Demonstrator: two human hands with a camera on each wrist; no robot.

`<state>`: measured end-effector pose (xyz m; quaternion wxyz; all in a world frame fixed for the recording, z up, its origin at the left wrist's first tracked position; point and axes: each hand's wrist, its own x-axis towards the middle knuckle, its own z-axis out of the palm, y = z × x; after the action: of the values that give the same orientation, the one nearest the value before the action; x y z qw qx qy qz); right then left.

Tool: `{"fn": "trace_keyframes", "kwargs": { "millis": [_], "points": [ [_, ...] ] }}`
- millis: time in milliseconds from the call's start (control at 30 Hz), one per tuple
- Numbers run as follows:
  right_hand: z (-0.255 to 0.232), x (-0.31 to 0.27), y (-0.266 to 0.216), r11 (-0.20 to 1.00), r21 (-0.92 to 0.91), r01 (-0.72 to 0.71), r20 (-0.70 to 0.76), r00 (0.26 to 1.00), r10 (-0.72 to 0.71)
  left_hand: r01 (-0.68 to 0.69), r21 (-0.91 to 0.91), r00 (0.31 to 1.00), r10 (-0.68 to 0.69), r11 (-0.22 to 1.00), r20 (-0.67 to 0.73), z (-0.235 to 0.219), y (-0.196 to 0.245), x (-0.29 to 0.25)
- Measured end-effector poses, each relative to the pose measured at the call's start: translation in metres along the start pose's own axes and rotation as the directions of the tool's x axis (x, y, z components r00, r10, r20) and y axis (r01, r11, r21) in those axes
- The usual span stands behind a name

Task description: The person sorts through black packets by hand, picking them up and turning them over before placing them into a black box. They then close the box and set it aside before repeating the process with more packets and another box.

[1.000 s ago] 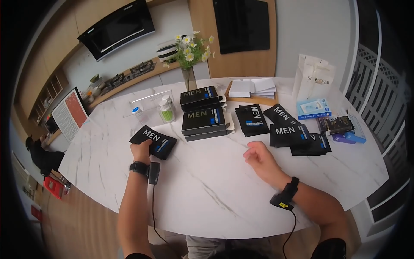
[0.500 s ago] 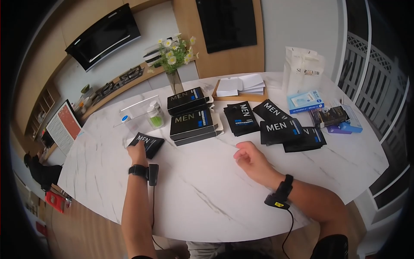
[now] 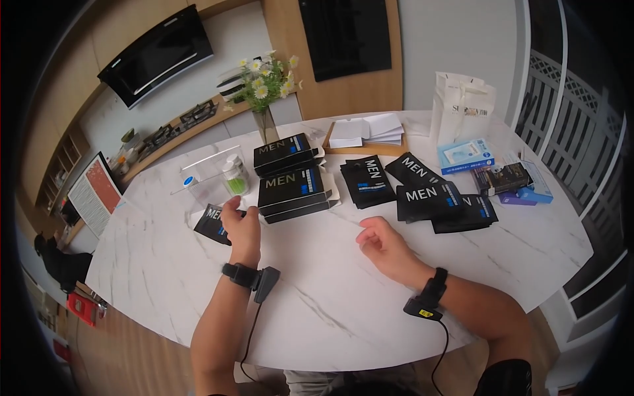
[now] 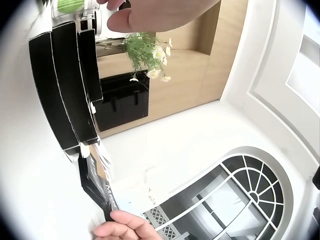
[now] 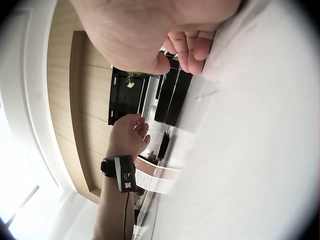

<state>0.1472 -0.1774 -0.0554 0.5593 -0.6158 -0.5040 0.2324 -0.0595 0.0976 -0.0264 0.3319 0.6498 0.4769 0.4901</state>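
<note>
Over the near right corner of a pile of black packets marked MEN (image 3: 211, 226), my left hand (image 3: 242, 231) hovers with its fingers loosely bent and nothing in them. It covers part of the pile. Just to its right stand two black MEN boxes, a front one (image 3: 290, 193) and a back one (image 3: 282, 156), flaps standing out at their right ends. My right hand (image 3: 391, 249) rests on the tabletop, fingers loosely curled, holding nothing. Beyond it lie more black packets: one stack (image 3: 367, 187) and an overlapping group (image 3: 426, 201). In the left wrist view, the boxes (image 4: 65, 87) appear below the left thumb.
Behind the left pile are a clear stand (image 3: 210, 160) and a green-filled jar (image 3: 235, 179). A flower vase (image 3: 266, 125) is behind the boxes, beside a wooden tray (image 3: 396, 149) with white papers. At right stand a paper bag (image 3: 462, 109), a blue box (image 3: 465, 157) and smaller boxes.
My left hand has let go of the packet pile, which now lies on the table, and has moved right toward the boxes. The right hand stays in place. The head view has shifted slightly.
</note>
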Motion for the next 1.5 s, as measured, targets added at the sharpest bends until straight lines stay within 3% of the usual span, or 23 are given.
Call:
{"fn": "trace_keyframes", "kwargs": {
  "millis": [100,233,267,367,433,467,500,567,667,700,767,900,1100,1300,1400,1500],
  "points": [
    [0.0,-0.001,-0.004,1.0,0.004,-0.012,0.008,1.0,0.012,0.021,-0.135,0.99,-0.001,0.991,0.144,0.007,0.026,-0.012],
    [-0.001,-0.001,-0.002,1.0,0.007,-0.017,0.033,0.999,0.016,-0.166,-0.129,0.952,0.193,0.978,0.237,0.032,0.041,-0.021],
    [-0.001,-0.001,-0.001,1.0,0.008,-0.018,0.036,0.999,0.018,-0.148,-0.209,0.937,0.205,0.967,0.284,0.033,0.061,-0.033],
    [-0.012,0.003,-0.007,0.996,0.084,-0.008,0.024,1.0,0.006,-0.098,-0.256,0.857,0.212,0.962,0.469,0.049,0.078,-0.048],
    [-0.039,0.012,-0.016,0.99,-0.115,0.084,-0.065,0.994,-0.092,-0.112,-0.306,0.758,0.281,0.945,0.589,0.058,0.086,-0.063],
    [-0.055,0.02,-0.022,0.953,-0.254,0.164,-0.159,0.965,-0.209,-0.134,-0.282,0.719,0.289,0.95,0.632,0.059,0.09,-0.07],
    [-0.072,0.027,-0.022,0.924,-0.357,0.135,-0.225,0.948,-0.226,-0.158,-0.261,0.682,0.296,0.952,0.669,0.061,0.09,-0.076],
    [-0.107,0.033,-0.016,0.732,-0.663,0.158,-0.182,0.914,-0.363,-0.096,-0.25,0.634,0.253,0.963,0.73,0.068,0.079,-0.08],
    [-0.138,0.032,-0.005,0.575,-0.818,0.013,-0.159,0.956,-0.247,0.062,-0.196,0.59,0.123,0.979,0.798,0.079,0.049,-0.078],
    [-0.144,0.032,-0.003,0.534,-0.844,-0.055,-0.156,0.977,-0.146,0.125,-0.169,0.576,0.067,0.978,0.815,0.081,0.04,-0.077],
    [-0.151,0.035,0.001,0.43,-0.887,-0.17,-0.162,0.985,0.057,0.103,-0.209,0.601,0.107,0.972,0.792,0.08,0.033,-0.079],
    [-0.146,0.036,-0.001,0.325,-0.934,-0.149,-0.153,0.988,0.012,0.031,-0.168,0.592,0.117,0.985,0.797,0.079,0.03,-0.084],
    [-0.15,0.039,0.004,0.389,-0.908,-0.158,-0.145,0.987,0.062,0.043,-0.15,0.49,0.11,0.988,0.865,0.07,0.042,-0.086],
    [-0.149,0.039,-0.009,0.467,-0.872,-0.148,-0.148,0.988,0.037,0.012,-0.142,0.484,0.119,0.99,0.867,0.069,0.041,-0.089],
    [-0.152,0.037,-0.016,0.502,-0.862,-0.078,-0.114,0.993,-0.043,-0.012,-0.146,0.48,0.134,0.989,0.867,0.069,0.04,-0.09],
    [-0.154,0.036,-0.021,0.539,-0.841,-0.042,-0.085,0.995,-0.055,-0.042,-0.18,0.515,0.176,0.983,0.839,0.073,0.03,-0.092]
  ]
}}
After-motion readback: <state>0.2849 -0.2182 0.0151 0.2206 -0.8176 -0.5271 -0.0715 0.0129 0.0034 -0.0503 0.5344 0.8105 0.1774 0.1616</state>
